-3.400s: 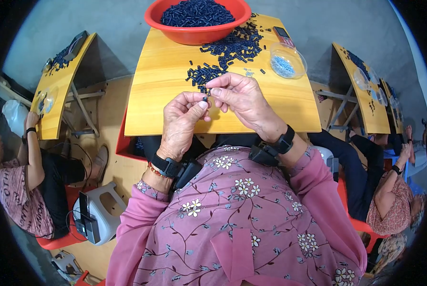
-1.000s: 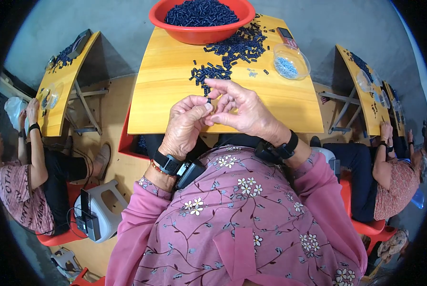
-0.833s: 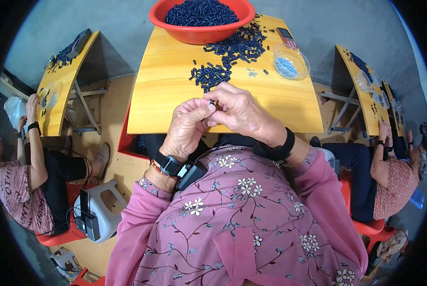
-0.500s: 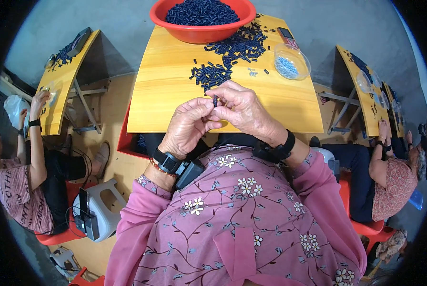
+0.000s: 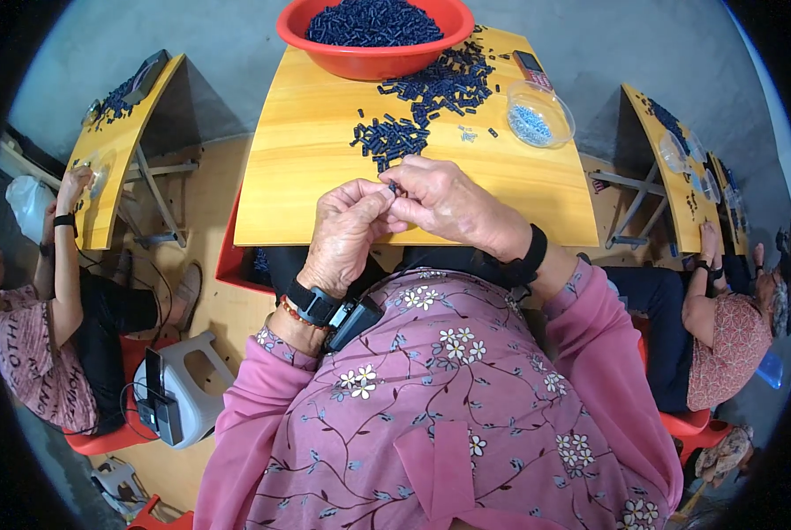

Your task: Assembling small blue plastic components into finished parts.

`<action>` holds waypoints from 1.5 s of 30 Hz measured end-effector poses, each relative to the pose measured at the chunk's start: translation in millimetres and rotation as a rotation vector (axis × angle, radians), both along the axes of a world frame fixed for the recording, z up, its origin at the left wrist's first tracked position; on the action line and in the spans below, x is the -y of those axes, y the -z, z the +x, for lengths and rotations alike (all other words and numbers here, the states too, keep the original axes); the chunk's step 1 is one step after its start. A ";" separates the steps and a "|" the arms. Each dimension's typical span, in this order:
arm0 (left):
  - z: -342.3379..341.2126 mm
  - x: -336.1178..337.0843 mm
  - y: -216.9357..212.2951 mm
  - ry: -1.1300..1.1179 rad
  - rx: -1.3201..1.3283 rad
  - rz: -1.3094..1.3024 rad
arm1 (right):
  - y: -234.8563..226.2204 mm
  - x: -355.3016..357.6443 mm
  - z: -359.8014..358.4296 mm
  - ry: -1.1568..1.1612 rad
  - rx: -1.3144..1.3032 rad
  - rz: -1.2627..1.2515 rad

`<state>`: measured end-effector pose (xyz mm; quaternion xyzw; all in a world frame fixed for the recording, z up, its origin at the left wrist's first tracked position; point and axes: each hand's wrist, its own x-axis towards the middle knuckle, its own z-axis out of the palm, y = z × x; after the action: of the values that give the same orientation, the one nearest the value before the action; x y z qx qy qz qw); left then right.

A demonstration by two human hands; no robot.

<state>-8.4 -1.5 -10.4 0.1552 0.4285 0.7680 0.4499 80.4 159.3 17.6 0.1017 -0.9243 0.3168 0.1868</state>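
Note:
My left hand [image 5: 347, 231] and my right hand [image 5: 450, 202] meet fingertip to fingertip over the near edge of a yellow wooden table [image 5: 307, 168]. Between the fingertips sits one small dark blue plastic piece [image 5: 393, 187], pinched by both hands. Just beyond the hands lies a loose pile of the same dark blue pieces [image 5: 418, 110]. A red bowl [image 5: 373, 55] heaped with them stands at the table's far edge. A clear plastic dish [image 5: 538, 115] with small pale blue parts sits at the far right.
A small dark phone-like device [image 5: 531, 67] lies beside the dish. Other people sit at similar yellow tables on the left [image 5: 117, 132] and right [image 5: 669, 168]. A white stool [image 5: 179, 393] stands on the floor at lower left.
My hands have stayed together above the table edge, with the fingers shifting slightly around the small piece. The person at the left has moved an arm.

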 end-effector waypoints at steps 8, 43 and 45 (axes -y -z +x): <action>-2.5 -0.9 7.9 -0.019 -0.122 -0.037 | 2.2 2.8 1.3 0.029 0.033 0.168; -148.6 109.9 49.0 -1.185 -0.292 -0.366 | 30.7 -59.2 17.0 0.414 0.146 0.079; -152.5 111.9 57.5 -1.107 -0.231 -0.442 | 33.8 -62.7 18.1 0.417 0.151 0.099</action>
<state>-160.9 -113.4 -67.9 -0.1056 0.6410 0.7590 -0.0444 98.5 222.0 -16.2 -0.1065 -0.9511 0.2322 0.1734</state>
